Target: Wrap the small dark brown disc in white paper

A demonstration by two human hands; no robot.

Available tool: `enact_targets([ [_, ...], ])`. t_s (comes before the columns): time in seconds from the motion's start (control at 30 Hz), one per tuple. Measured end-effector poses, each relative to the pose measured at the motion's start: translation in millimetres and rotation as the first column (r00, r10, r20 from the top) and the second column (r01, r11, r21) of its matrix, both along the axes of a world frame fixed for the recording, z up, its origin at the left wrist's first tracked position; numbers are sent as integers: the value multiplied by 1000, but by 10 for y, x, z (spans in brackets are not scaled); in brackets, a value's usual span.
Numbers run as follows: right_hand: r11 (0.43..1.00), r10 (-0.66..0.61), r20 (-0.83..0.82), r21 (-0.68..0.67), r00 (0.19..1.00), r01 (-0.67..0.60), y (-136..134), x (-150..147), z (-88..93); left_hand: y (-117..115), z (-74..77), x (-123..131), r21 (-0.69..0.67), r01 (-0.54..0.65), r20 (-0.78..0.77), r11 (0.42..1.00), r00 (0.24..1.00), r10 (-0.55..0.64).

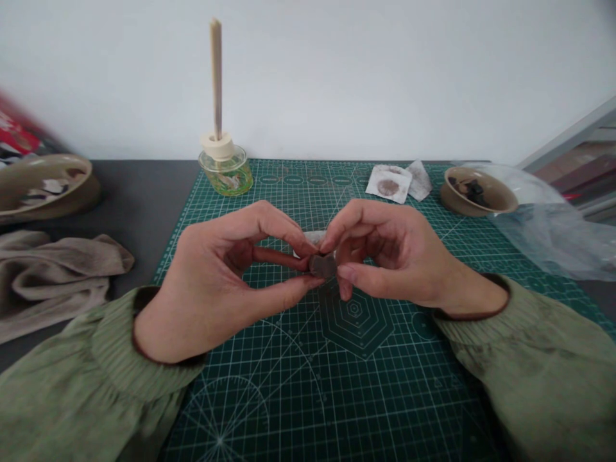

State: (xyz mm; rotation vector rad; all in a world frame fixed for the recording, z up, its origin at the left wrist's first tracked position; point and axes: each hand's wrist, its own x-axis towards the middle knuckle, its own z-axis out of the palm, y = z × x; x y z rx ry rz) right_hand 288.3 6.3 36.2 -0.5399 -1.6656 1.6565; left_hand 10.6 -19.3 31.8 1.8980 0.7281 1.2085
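My left grip (216, 276) is pinching a reddish-brown clay roll (279, 256) between thumb and fingertips, while my right grip (394, 256) is pressing its thumb and fingers together on a dark brown flat clay piece (322, 265), which is touching the roll's end. Both grips are hovering over a green gridded cutting mat (289, 398) lying on a dark grey desk (139, 192). Beyond the mat's far side, a clear glass jar (225, 176) is standing with a tall pale stick rising from it. A square of white paper (388, 183) is lying on the mat, near a tan ceramic bowl (505, 202) holding dark pieces. A crumpled beige cloth (52, 276) is lying on the desk at my left.
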Motion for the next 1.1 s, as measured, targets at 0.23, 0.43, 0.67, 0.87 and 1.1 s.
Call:
enact_targets([
  [0.23,999,25,-31,-31,999,-26,-2,3,-4,19,-1,15,-10,13,9,1000,1000,-13],
  [0.43,982,-155,106,130,982,141,14,-16,7,51,-79,-21,-9,-55,-84,998,995,54],
  [0.67,703,-479,397,707,783,72,133,26,-169,132,-198,-112,305,20,-505,952,851,144],
  [0.87,692,-485,488,721,726,-22,138,47,-136,189,-247,-106,277,59,-559,959,821,111],
  [1.1,699,-471,528,712,707,-66,123,49,-54,209,-266,-129,266,54,-559,962,822,109],
])
